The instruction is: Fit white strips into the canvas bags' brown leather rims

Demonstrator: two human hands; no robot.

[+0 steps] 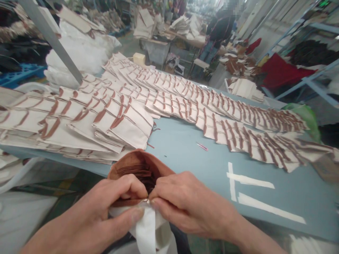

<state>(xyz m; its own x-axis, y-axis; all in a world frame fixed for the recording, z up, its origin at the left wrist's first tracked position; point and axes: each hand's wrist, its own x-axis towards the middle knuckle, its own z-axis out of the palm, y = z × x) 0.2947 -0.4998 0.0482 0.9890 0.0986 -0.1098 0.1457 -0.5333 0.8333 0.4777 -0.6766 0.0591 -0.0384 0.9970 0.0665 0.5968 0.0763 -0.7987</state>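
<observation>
Currently left hand (106, 208) and right hand (185, 204) both pinch the brown-topped cloth bag (137, 169) at table (185, 155) edge.

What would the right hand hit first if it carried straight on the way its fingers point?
Almost at once, the left hand: the right hand points leftward, fingertips practically meeting it, both pinching the rim of the brown-topped cloth bag between them.

overlapping rows of cream pouches (185, 102), pink clipper (202, 146), white tape marks (249, 190) on blue table (182, 151)
</observation>
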